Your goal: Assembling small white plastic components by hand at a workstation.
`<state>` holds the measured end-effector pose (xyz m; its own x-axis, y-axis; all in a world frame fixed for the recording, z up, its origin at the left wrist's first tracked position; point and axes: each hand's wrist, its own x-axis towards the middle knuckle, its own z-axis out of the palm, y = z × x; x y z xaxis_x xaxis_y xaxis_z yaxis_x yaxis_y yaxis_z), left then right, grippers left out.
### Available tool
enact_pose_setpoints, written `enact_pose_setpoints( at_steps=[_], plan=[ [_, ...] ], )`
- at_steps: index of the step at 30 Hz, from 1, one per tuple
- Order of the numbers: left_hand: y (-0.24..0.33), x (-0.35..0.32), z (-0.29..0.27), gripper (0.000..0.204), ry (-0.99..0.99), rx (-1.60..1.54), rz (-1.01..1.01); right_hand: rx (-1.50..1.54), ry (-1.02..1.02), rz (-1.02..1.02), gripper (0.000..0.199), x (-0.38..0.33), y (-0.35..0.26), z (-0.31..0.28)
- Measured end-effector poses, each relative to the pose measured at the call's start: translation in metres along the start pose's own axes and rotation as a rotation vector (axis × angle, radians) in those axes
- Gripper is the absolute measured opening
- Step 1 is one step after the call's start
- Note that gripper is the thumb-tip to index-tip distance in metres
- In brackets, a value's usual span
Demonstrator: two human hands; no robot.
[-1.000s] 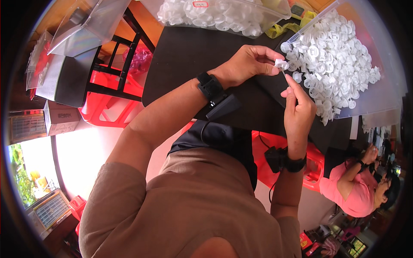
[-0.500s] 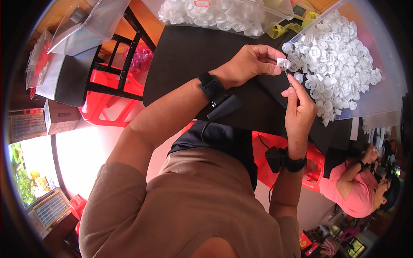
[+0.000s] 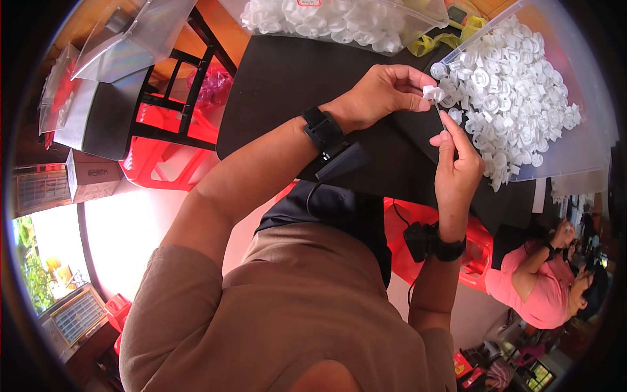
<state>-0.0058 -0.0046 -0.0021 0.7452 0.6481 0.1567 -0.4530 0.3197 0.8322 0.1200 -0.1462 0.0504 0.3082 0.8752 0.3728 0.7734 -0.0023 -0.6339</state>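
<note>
Between the thumb and fingers of my left hand [image 3: 392, 95] is a small white plastic part [image 3: 432, 94], held above the black tabletop [image 3: 287, 85]. My right hand [image 3: 457, 163] pinches a thin, slender tool [image 3: 441, 117], whose tip reaches up to the underside of that part. What kind of tool it is cannot be made out. Just right of both hands lies a heap of similar white plastic parts [image 3: 509, 91], spilling from a tilted translucent bin [image 3: 575, 150] onto the table.
Another clear bin [image 3: 418, 19] full of white pieces stands at the far edge, beside a yellow plastic bag [image 3: 428, 44]. Red stools [image 3: 157, 157] are at the left and under the table. A co-worker in a pink shirt [image 3: 532, 287] sits at the right.
Both hands have shifted very slightly, keeping the white part and the thin tool together. Little else differs.
</note>
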Motion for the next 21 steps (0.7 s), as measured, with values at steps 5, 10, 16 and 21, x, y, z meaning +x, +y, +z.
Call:
enact_pose_setpoints(
  at_steps=[5, 10, 16, 21],
  plan=[
    [-0.0012, 0.0003, -0.0003, 0.032, 0.001, -0.005, 0.001, -0.016, 0.004, 0.005, 0.029, 0.0004, 0.001, 0.0022],
    [-0.0003, 0.0, -0.0005, 0.032, -0.007, -0.001, 0.005, -0.019, 0.003, 0.006, 0.029, 0.0012, 0.0007, 0.0011],
    [-0.0004, 0.0005, -0.0009, 0.031, 0.0, -0.013, 0.005, -0.009, 0.004, 0.022, 0.028, 0.002, -0.0026, 0.0004],
    [0.0004, 0.0003, 0.0, 0.031, 0.007, -0.016, 0.002, -0.014, 0.007, 0.003, 0.027, 0.003, -0.0015, 0.0008]
  ],
)
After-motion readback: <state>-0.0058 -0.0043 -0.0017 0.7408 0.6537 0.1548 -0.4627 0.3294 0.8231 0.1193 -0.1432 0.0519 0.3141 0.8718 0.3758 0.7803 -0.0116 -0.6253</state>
